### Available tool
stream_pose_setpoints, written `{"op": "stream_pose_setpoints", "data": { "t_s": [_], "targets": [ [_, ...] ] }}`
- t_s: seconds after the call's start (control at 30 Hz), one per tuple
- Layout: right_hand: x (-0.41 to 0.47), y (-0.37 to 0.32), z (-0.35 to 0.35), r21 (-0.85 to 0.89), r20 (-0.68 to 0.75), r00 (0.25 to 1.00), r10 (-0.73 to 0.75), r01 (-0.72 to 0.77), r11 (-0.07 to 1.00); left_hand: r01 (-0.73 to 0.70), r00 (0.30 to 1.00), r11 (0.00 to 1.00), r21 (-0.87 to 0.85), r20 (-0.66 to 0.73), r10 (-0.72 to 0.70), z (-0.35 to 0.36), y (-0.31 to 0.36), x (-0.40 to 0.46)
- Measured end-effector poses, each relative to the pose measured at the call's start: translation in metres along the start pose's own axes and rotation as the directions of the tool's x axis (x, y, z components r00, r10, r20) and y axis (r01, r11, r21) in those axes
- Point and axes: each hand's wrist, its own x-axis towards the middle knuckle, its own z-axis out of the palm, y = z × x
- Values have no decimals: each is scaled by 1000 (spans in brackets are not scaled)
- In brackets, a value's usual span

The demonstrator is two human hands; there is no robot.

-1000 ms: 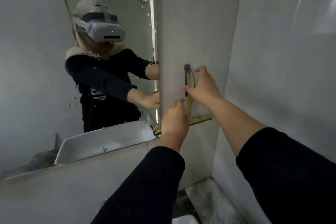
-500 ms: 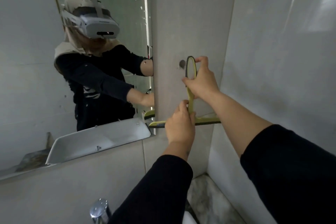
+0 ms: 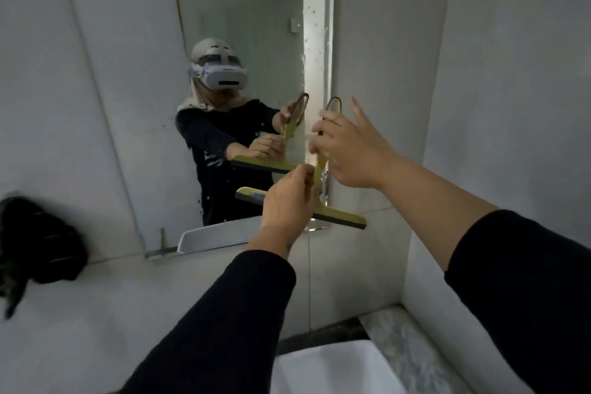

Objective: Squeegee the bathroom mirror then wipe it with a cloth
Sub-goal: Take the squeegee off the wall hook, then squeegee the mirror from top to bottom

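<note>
A yellow-green squeegee with a dark rubber blade is held in front of the mirror's lower right corner. My left hand grips the lower part of its handle, just above the blade. My right hand pinches the upper handle below its loop, with the outer fingers spread. The blade is tilted, its right end lower. The mirror shows me holding the squeegee. Whether the blade touches the glass I cannot tell.
A black cloth or bag hangs on the wall at the left, beside the mirror. A white sink lies below at the bottom. A tiled side wall stands close on the right.
The squeegee has come off the wall hook at the right and moved left, in front of the mirror. My view has swung left and pulled back, and the dark cloth has come into sight.
</note>
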Motion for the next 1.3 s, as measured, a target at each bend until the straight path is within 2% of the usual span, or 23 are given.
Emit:
{"op": "stream_pose_setpoints", "data": {
  "t_s": [0.07,0.17,0.3,0.37,0.47,0.57,0.63,0.73,0.9,1.03,1.2,1.3],
  "targets": [
    [10,-18,-7,-48,-15,996,-86,85,995,10,1000,1000,28,-6,-10,-29,-13,-9],
    [31,-45,-12,-102,-126,971,-205,193,976,-6,999,995,99,-44,10,-68,-31,-22],
    [66,-77,-25,-123,-258,871,-417,399,909,2,995,967,255,-93,23,-121,-51,-30],
    [85,-88,-37,-142,-321,832,-452,430,892,-9,990,939,343,-128,56,-150,-57,-27],
    [118,-98,-54,-123,-420,812,-406,392,912,-42,969,887,459,-198,148,-188,-62,-14],
    [153,-99,-74,-68,-445,840,-311,314,947,-60,929,877,477,-295,224,-215,-68,2],
    [175,-94,-91,-66,-447,865,-228,222,973,-40,904,890,455,-364,226,-227,-75,13],
    [204,-81,-117,-1,-499,861,-100,115,993,15,889,901,433,-418,186,-237,-87,27],
    [250,-66,-148,92,-501,863,66,-22,996,117,907,903,413,-414,72,-238,-113,49],
    [287,-62,-165,172,-503,841,199,-128,977,208,933,858,469,-358,-30,-240,-119,79],
    [313,-65,-164,78,-477,854,208,-195,978,241,961,768,594,-257,-102,-230,-127,97],
    [311,-61,-156,58,-482,853,201,-198,978,268,958,690,672,-259,-119,-224,-131,95]
  ]
}}
